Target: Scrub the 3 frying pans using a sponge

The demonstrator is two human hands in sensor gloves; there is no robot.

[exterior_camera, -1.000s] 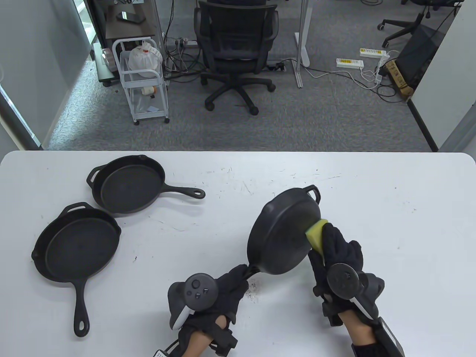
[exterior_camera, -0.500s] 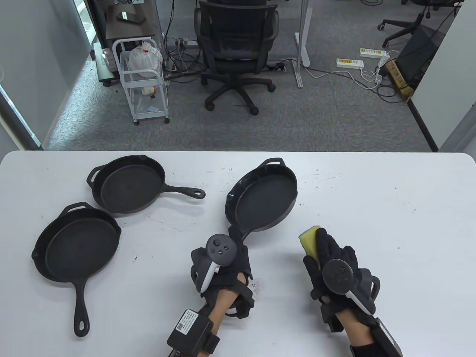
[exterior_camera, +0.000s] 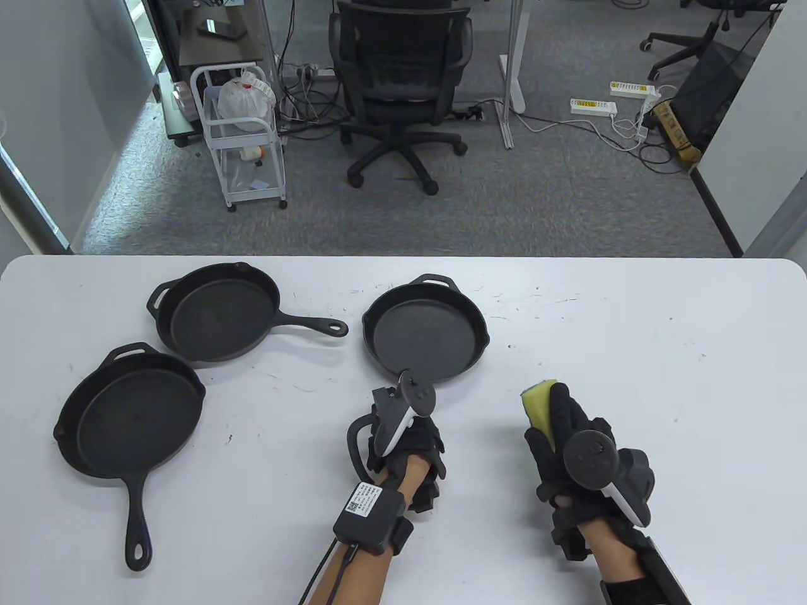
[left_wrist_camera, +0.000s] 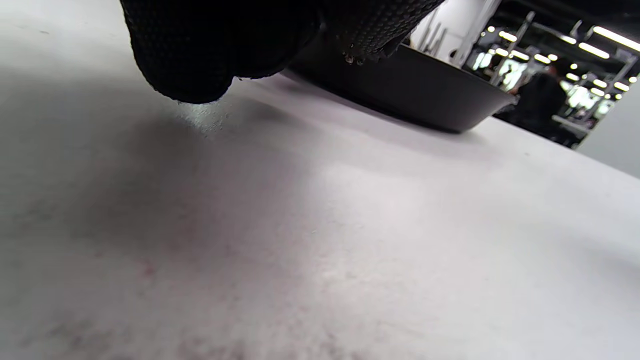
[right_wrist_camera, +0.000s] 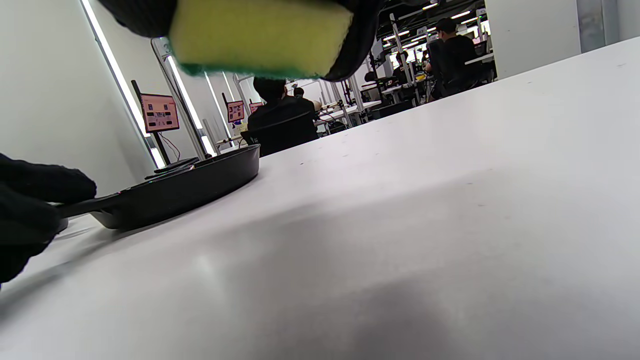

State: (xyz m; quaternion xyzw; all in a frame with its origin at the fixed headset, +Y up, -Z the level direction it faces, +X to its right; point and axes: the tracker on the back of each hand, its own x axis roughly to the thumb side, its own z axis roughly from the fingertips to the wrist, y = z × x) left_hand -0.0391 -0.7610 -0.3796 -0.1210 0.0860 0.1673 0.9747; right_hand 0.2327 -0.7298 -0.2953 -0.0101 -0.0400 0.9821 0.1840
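Note:
Three black cast-iron frying pans lie upright on the white table (exterior_camera: 662, 328). One pan (exterior_camera: 129, 413) is at front left and a second pan (exterior_camera: 217, 312) is behind it. The third pan (exterior_camera: 425, 331) lies flat in the middle, and my left hand (exterior_camera: 406, 435) grips its handle, which the tracker hides from above. In the left wrist view that hand's fingers (left_wrist_camera: 200, 50) curl just above the table in front of the pan's wall (left_wrist_camera: 400, 90). To the right, my right hand (exterior_camera: 561, 428) holds the yellow sponge (exterior_camera: 541, 403) off the pan; its green underside shows in the sponge (right_wrist_camera: 260, 35).
Beyond the table's far edge stand a black office chair (exterior_camera: 400, 82) and a white wire cart (exterior_camera: 243, 138) on grey carpet. Bare table surface spreads to the right of the sponge. Dark specks dot the tabletop near the middle pan.
A second ago the middle pan was held tilted, underside up, with the sponge on it. My left hand has turned it upright and laid it flat; the sponge has come away towards me.

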